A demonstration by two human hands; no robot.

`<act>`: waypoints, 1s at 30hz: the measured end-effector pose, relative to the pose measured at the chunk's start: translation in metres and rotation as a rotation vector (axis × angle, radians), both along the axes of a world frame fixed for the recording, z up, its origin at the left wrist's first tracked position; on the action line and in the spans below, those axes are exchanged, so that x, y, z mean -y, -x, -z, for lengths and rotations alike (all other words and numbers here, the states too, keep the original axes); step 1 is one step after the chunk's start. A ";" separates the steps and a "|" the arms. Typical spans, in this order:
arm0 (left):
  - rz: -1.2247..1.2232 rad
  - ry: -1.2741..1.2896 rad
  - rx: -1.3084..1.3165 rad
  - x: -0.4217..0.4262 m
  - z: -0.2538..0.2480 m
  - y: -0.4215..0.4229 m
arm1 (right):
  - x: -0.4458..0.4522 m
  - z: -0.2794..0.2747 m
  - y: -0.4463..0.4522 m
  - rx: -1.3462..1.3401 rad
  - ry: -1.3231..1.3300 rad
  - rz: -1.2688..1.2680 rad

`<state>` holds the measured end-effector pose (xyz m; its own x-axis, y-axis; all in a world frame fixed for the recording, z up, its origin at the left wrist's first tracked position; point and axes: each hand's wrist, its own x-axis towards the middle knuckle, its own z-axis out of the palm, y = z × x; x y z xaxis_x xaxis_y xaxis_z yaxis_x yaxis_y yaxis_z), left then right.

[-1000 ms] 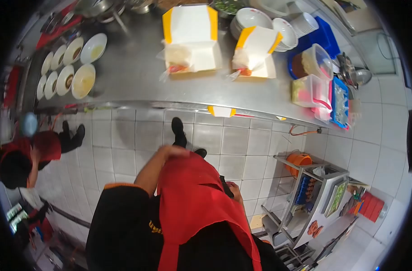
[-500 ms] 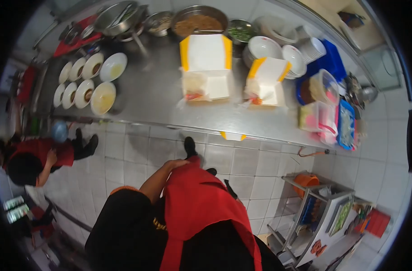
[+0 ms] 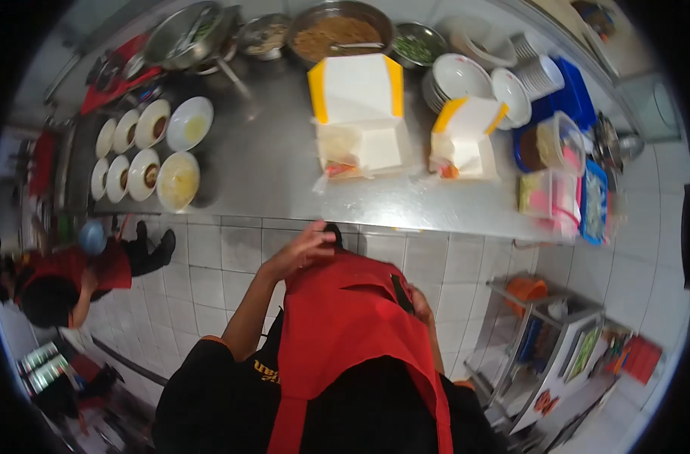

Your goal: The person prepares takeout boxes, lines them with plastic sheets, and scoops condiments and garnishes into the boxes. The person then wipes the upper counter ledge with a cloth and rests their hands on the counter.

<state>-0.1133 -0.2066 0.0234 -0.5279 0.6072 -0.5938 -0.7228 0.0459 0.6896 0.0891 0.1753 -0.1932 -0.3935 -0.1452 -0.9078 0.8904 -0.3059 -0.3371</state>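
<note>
My left hand point(image 3: 306, 251) is in front of the red apron point(image 3: 352, 310), just short of the counter's front edge. Its fingers are stretched out and apart, with nothing in them. At the apron's right side is my right hand point(image 3: 422, 304), partly covered by the cloth and a dark strip, so its fingers do not show clearly. Ahead on the steel counter point(image 3: 262, 166) stand two open takeaway boxes, a larger box point(image 3: 383, 147) and a smaller box point(image 3: 477, 155), white inside with yellow lid edges. Each has a clear plastic bag with something reddish in its left part.
Several bowls point(image 3: 178, 181) with sauces stand at left. Along the back are a pan of brown food point(image 3: 337, 38), chopped greens point(image 3: 417, 49) and stacked bowls point(image 3: 462, 79). Plastic tubs point(image 3: 545, 193) sit at right. Another person point(image 3: 65, 280) is at far left, a metal cart point(image 3: 542, 340) at right.
My left hand has lifted off the apron and moved up toward the counter, its fingers spreading. My right hand has come into view at the apron's side. The view has shifted slightly.
</note>
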 end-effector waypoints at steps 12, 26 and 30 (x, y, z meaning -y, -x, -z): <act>-0.631 0.039 0.157 -0.058 0.005 0.104 | 0.005 -0.109 0.031 0.110 -0.339 0.087; -0.497 1.438 -1.018 -0.002 0.062 0.204 | -0.062 -0.075 -0.056 0.189 -0.379 0.317; -0.822 0.948 -1.593 -0.202 -0.037 0.155 | -0.087 -0.055 -0.107 0.258 -0.348 0.602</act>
<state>-0.2688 -0.0046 0.0600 -0.7316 -0.1621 0.6621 0.3483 0.7461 0.5675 0.1960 0.2624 -0.1385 -0.0821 0.3413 -0.9363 0.6662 -0.6800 -0.3063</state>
